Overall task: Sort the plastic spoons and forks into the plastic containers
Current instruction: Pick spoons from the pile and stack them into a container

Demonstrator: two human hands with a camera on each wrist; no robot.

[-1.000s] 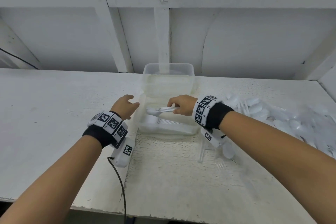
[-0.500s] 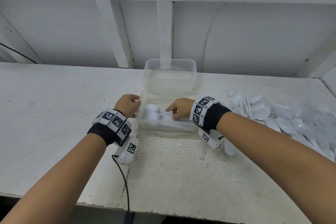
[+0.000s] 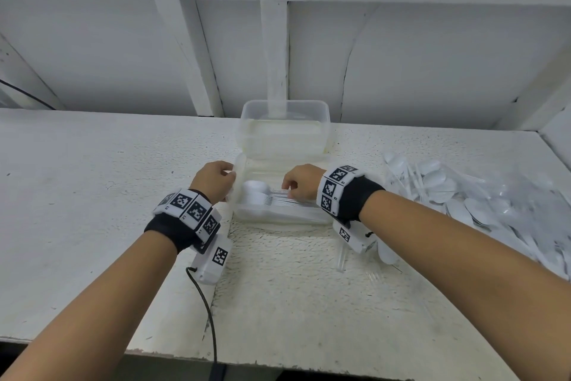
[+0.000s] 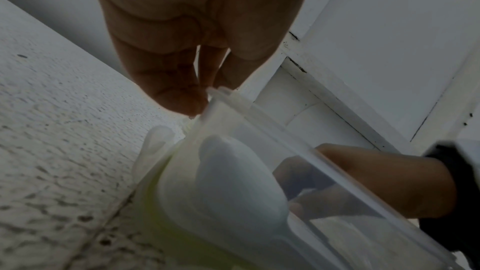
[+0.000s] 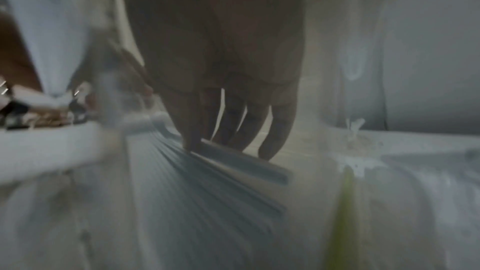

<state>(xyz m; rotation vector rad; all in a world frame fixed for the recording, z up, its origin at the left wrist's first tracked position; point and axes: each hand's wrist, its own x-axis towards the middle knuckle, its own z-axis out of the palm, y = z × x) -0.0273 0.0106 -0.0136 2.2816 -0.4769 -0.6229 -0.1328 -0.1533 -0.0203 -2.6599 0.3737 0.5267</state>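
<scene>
My right hand (image 3: 301,181), which was carrying a fork above the near container (image 3: 279,217) a second ago, is now pressing its curled fingertips (image 5: 192,143) down on the stacked forks (image 3: 290,200) inside, while my left hand (image 3: 213,179) is still pinching that container's left rim. Bare table (image 3: 293,303) is lying open toward the near edge, with the loose pile of spoons (image 3: 463,195) spreading along the right edge. Behind, near the table's far edge, the second container (image 3: 284,133) is standing; I cannot tell its contents.
</scene>
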